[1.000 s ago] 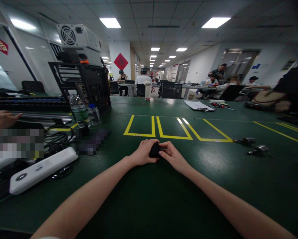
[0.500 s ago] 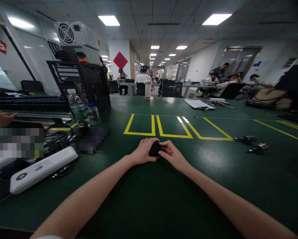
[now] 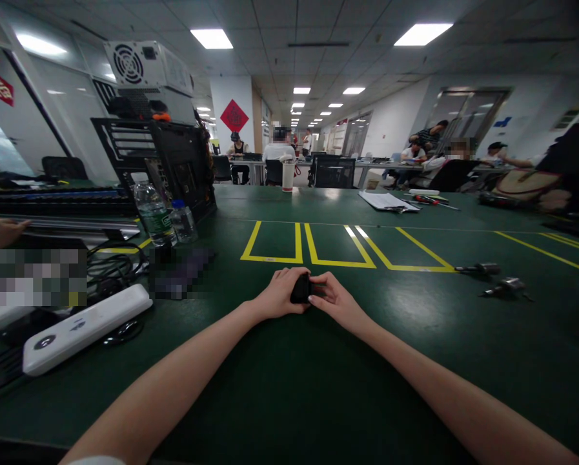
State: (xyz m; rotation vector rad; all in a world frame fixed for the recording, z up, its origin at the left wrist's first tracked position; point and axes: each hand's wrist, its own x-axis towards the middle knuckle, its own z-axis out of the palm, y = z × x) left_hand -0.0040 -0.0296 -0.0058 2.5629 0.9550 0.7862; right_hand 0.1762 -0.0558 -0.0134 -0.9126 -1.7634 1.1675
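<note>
A small black object (image 3: 301,289) with a rounded outline sits between my two hands over the green table (image 3: 289,387); its kind is too dark to make out. My left hand (image 3: 280,292) wraps round its left side, thumb low and fingers over the top. From the right, the thumb and fingertips of my right hand (image 3: 334,298) pinch at the object's right edge. My palms and fingers hide much of it. Just beyond the hands, yellow tape outlines (image 3: 270,260) mark the tabletop.
Two metal drill chucks (image 3: 507,287) lie at right. To the left are a white power strip (image 3: 88,329), black cables, water bottles (image 3: 154,216) and an open computer case (image 3: 182,161). A clipboard (image 3: 386,201), screwdrivers (image 3: 429,200) and a white cup (image 3: 288,175) stand farther back. Another person's hand (image 3: 1,231) shows at far left.
Both hands keep the same grip on the black object, with hardly any movement. The whole view has shifted very slightly.
</note>
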